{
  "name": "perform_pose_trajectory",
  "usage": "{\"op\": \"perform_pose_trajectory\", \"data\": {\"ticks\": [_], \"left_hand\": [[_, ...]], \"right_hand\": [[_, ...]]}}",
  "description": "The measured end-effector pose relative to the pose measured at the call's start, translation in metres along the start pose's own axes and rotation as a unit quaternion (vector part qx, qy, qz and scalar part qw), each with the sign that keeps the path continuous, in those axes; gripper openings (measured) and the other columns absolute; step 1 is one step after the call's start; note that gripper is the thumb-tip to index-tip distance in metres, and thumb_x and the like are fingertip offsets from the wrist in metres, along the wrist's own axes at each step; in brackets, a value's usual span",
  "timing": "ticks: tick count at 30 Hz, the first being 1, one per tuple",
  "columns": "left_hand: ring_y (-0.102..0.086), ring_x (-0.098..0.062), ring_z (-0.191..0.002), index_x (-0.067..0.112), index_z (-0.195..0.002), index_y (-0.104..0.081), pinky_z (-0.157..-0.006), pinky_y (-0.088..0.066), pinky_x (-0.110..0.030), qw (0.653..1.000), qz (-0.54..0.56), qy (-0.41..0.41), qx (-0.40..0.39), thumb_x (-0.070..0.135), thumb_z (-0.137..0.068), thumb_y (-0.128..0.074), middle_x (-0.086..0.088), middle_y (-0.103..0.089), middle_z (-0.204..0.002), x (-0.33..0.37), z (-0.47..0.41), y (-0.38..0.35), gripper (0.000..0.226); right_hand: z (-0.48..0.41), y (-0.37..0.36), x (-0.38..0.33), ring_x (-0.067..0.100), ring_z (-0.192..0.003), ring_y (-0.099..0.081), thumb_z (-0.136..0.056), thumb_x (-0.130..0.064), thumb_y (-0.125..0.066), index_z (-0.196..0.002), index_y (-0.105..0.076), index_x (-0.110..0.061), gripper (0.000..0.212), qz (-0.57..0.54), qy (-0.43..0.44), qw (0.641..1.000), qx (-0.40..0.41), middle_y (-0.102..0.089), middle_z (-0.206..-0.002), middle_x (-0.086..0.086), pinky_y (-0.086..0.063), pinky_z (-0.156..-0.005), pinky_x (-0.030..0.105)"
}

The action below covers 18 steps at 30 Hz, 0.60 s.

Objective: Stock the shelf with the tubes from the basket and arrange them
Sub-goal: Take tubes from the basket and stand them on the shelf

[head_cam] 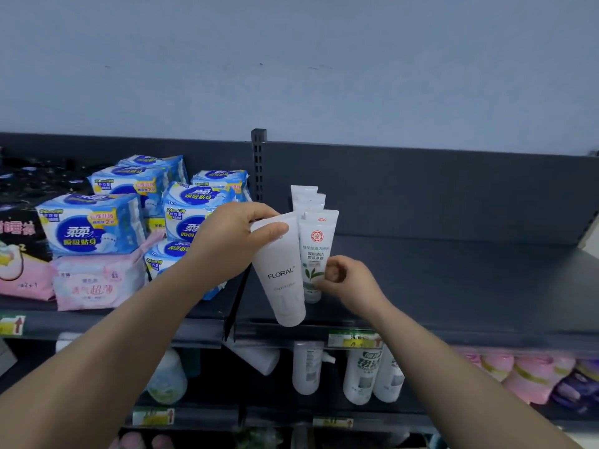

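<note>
My left hand grips the crimped top end of a white tube marked FLORAL, which hangs cap-down and tilted over the front edge of the dark shelf. Just right of it stands a row of white tubes with a red seal and green leaf, lined up front to back on the shelf. My right hand pinches the lower right side of the front tube in that row. The basket is out of view.
Blue and pink packs of pads fill the shelf section to the left of the slotted upright. The shelf below holds white bottles and pink and purple packs. The right part of the dark shelf is bare.
</note>
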<state>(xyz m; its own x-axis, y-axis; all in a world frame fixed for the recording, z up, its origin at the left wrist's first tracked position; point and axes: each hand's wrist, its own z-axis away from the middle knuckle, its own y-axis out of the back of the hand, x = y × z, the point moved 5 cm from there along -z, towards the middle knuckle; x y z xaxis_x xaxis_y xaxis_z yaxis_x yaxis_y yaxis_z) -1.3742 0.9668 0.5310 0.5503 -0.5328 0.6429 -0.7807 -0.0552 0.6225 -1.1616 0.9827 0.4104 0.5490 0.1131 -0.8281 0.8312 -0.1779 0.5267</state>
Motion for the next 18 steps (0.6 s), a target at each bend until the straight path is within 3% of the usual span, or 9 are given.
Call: {"op": "perform_pose_trajectory", "data": {"ticks": [2,4,7,10,14,18], "left_hand": [[-0.062,-0.001,-0.076,0.035,-0.078,-0.069,-0.072,-0.051,-0.036,1.000,0.017,-0.012,-0.014,0.043,-0.082,-0.064,0.022,-0.068,-0.077,0.007,-0.004,-0.005,0.010],[-0.059,0.004,-0.073,0.035,-0.079,-0.069,-0.068,-0.046,-0.030,0.999,0.018,-0.033,-0.022,0.042,-0.082,-0.065,0.027,-0.067,-0.077,0.020,-0.010,-0.012,0.008],[-0.059,0.006,-0.073,0.034,-0.080,-0.069,-0.069,-0.045,-0.028,0.998,0.017,-0.052,-0.026,0.037,-0.084,-0.066,0.025,-0.066,-0.074,0.047,-0.024,-0.026,0.006],[-0.065,-0.005,-0.076,0.038,-0.076,-0.068,-0.074,-0.054,-0.035,0.997,0.008,-0.066,-0.046,0.039,-0.083,-0.065,0.023,-0.068,-0.075,0.074,-0.047,-0.046,0.007],[-0.063,-0.003,-0.087,0.031,-0.089,-0.072,-0.079,-0.053,-0.035,0.992,-0.043,-0.086,-0.083,0.037,-0.085,-0.064,0.020,-0.068,-0.088,0.100,-0.088,-0.078,0.011],[-0.063,-0.008,-0.085,0.028,-0.091,-0.073,-0.079,-0.054,-0.036,0.982,-0.126,-0.062,-0.124,0.034,-0.085,-0.063,0.016,-0.068,-0.088,0.100,-0.137,-0.110,0.013]], "right_hand": [[0.004,0.019,-0.002,0.012,-0.095,-0.060,-0.080,-0.034,-0.072,-0.116,-0.062,-0.019,0.039,0.122,0.033,0.991,0.033,-0.066,-0.104,-0.005,-0.049,-0.086,0.030],[0.007,0.041,0.000,0.018,-0.121,-0.051,-0.088,-0.040,-0.060,-0.132,-0.051,-0.020,0.049,0.277,0.067,0.957,0.051,-0.057,-0.130,-0.002,-0.040,-0.103,0.034],[0.009,0.070,0.011,0.019,-0.138,-0.034,-0.092,-0.043,-0.051,-0.140,-0.042,-0.021,0.054,0.400,0.079,0.912,0.048,-0.045,-0.145,0.001,-0.023,-0.116,0.036],[0.004,0.099,0.027,0.021,-0.141,-0.030,-0.092,-0.042,-0.051,-0.141,-0.041,-0.020,0.055,0.404,0.047,0.912,0.060,-0.043,-0.147,0.002,-0.019,-0.118,0.038],[-0.010,0.132,0.040,0.021,-0.139,-0.033,-0.089,-0.040,-0.053,-0.138,-0.046,-0.021,0.053,0.410,0.044,0.909,0.056,-0.050,-0.141,-0.001,-0.022,-0.117,0.037],[-0.033,0.151,0.050,0.019,-0.142,-0.028,-0.092,-0.037,-0.053,-0.140,-0.043,-0.022,0.052,0.406,0.050,0.912,0.035,-0.046,-0.145,-0.004,-0.019,-0.117,0.035]]}}
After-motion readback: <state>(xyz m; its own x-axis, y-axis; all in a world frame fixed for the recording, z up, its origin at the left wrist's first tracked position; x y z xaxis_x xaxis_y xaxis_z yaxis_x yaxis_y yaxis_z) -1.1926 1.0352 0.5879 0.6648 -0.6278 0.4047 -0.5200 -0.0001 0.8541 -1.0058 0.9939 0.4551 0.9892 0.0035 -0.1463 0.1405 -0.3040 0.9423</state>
